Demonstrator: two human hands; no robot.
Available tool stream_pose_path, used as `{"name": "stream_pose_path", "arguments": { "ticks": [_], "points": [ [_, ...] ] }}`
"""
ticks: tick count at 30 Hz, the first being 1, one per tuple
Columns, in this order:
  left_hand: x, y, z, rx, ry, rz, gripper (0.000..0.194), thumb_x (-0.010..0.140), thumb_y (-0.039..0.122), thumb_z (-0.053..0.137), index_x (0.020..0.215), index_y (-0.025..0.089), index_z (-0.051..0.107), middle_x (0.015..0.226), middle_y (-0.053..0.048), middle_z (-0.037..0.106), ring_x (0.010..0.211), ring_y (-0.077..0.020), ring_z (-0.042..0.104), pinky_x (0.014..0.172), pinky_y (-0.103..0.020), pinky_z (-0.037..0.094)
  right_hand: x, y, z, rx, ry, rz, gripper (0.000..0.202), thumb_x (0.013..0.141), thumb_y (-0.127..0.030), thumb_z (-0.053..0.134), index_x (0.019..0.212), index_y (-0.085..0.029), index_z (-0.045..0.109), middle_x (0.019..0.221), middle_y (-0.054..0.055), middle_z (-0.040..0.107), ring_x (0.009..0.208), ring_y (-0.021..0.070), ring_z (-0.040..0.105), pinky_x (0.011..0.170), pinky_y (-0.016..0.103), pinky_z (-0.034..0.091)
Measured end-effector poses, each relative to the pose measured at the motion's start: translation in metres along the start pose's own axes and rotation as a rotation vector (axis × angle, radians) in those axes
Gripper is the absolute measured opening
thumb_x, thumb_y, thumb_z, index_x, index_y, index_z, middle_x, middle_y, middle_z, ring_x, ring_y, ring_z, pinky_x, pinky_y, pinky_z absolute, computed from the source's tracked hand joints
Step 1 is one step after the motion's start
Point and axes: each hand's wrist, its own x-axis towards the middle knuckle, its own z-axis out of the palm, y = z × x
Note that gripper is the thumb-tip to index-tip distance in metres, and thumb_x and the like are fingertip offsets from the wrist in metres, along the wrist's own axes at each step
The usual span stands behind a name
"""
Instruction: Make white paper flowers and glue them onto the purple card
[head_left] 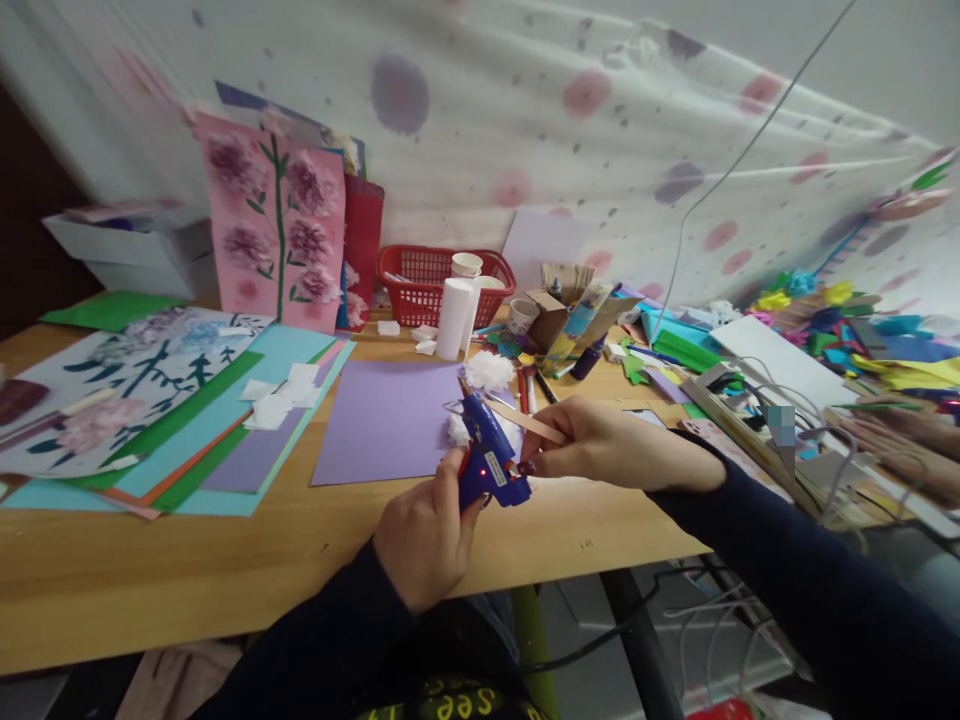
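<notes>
Wooden surface is spread beneath a blue glue gun, which is clamped in the fingers of the left hand above the front strip of wood. By its rear, a flat wooden stick is pinched by the fingers of the right hand; whether the gun is also touched cannot be told. Beyond, the right part of a purple sheet is hidden. Layered papers are laid to the left. At the right edge, another person's hand is blurred and cut off.
</notes>
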Motion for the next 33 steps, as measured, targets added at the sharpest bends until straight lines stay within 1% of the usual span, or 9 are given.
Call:
{"name": "stream_pose_path", "arguments": {
  "ticks": [6, 8, 11, 14, 18, 21, 27, 30, 33],
  "points": [
    [-0.003, -0.001, 0.002, -0.041, -0.059, -0.027, 0.038, 0.093, 0.032, 0.036, 0.126, 0.012, 0.034, 0.075, -0.008, 0.072, 0.058, -0.0219, 0.069, 0.051, -0.029, 0.051, -0.003, -0.003, -0.003, 0.008, -0.031, 0.056, 0.014, 0.077, -0.026, 0.056, 0.067, -0.016, 0.058, 0.054, -0.006, 0.036, 0.048, 0.0060, 0.029, 0.043, 0.020, 0.023],
    [-0.003, -0.006, 0.001, -0.059, -0.076, -0.079, 0.038, 0.092, 0.032, 0.037, 0.125, 0.013, 0.035, 0.076, -0.009, 0.072, 0.057, -0.0232, 0.069, 0.050, -0.030, 0.051, -0.007, -0.002, -0.005, -0.005, -0.023, 0.103, 0.013, 0.076, -0.027, 0.058, 0.071, -0.016, 0.061, 0.056, -0.005, 0.041, 0.049, 0.0063, 0.033, 0.044, 0.020, 0.024],
    [-0.002, -0.016, -0.003, -0.121, -0.029, -0.155, 0.037, 0.091, 0.032, 0.038, 0.124, 0.014, 0.036, 0.087, -0.012, 0.073, 0.062, -0.0250, 0.070, 0.052, -0.032, 0.052, -0.016, 0.002, -0.009, -0.008, 0.023, 0.166, 0.016, 0.074, -0.031, 0.061, 0.079, -0.016, 0.063, 0.058, -0.005, 0.044, 0.051, 0.0069, 0.036, 0.044, 0.020, 0.025],
    [-0.001, -0.023, -0.005, -0.221, 0.029, -0.147, 0.038, 0.091, 0.033, 0.038, 0.124, 0.015, 0.034, 0.093, -0.014, 0.072, 0.070, -0.0258, 0.071, 0.057, -0.033, 0.053, -0.025, 0.002, -0.010, 0.037, 0.082, 0.175, 0.022, 0.075, -0.037, 0.063, 0.079, -0.016, 0.062, 0.057, -0.005, 0.042, 0.051, 0.0072, 0.034, 0.045, 0.021, 0.023],
    [-0.002, -0.024, -0.003, -0.334, 0.014, -0.154, 0.037, 0.090, 0.031, 0.040, 0.123, 0.016, 0.034, 0.096, -0.014, 0.071, 0.073, -0.0254, 0.070, 0.059, -0.033, 0.053, -0.031, -0.003, -0.007, 0.107, 0.109, 0.130, 0.028, 0.075, -0.045, 0.063, 0.078, -0.017, 0.062, 0.059, -0.004, 0.041, 0.053, 0.0083, 0.033, 0.047, 0.022, 0.024],
    [-0.003, -0.024, 0.001, -0.397, 0.005, -0.176, 0.037, 0.090, 0.031, 0.041, 0.124, 0.017, 0.034, 0.098, -0.013, 0.070, 0.077, -0.0261, 0.069, 0.062, -0.035, 0.052, -0.033, -0.005, -0.003, 0.154, 0.132, 0.093, 0.029, 0.077, -0.045, 0.062, 0.079, -0.017, 0.062, 0.061, -0.003, 0.042, 0.055, 0.0087, 0.034, 0.047, 0.023, 0.024],
    [-0.006, -0.018, -0.001, -0.655, -0.109, -0.201, 0.039, 0.091, 0.031, 0.044, 0.127, 0.019, 0.033, 0.106, -0.014, 0.065, 0.088, -0.0258, 0.065, 0.071, -0.036, 0.049, -0.029, -0.002, 0.009, 0.258, 0.218, -0.027, 0.029, 0.079, -0.044, 0.063, 0.081, -0.015, 0.062, 0.056, -0.007, 0.035, 0.050, 0.0064, 0.027, 0.045, 0.022, 0.020],
    [-0.005, -0.010, -0.008, -0.861, -0.207, -0.201, 0.036, 0.091, 0.032, 0.043, 0.124, 0.018, 0.036, 0.092, -0.010, 0.065, 0.079, -0.0215, 0.063, 0.066, -0.031, 0.046, -0.023, 0.001, 0.018, 0.256, 0.351, -0.101, 0.026, 0.079, -0.042, 0.065, 0.081, -0.015, 0.064, 0.053, -0.008, 0.032, 0.048, 0.0061, 0.027, 0.044, 0.021, 0.021],
    [-0.003, -0.003, -0.015, -1.029, -0.294, -0.235, 0.034, 0.090, 0.033, 0.045, 0.120, 0.017, 0.040, 0.075, -0.003, 0.061, 0.064, -0.0161, 0.057, 0.060, -0.027, 0.041, -0.018, 0.001, 0.028, 0.242, 0.482, -0.191, 0.024, 0.079, -0.040, 0.066, 0.080, -0.016, 0.066, 0.054, -0.006, 0.041, 0.049, 0.0068, 0.032, 0.045, 0.021, 0.028]
  ]
}}
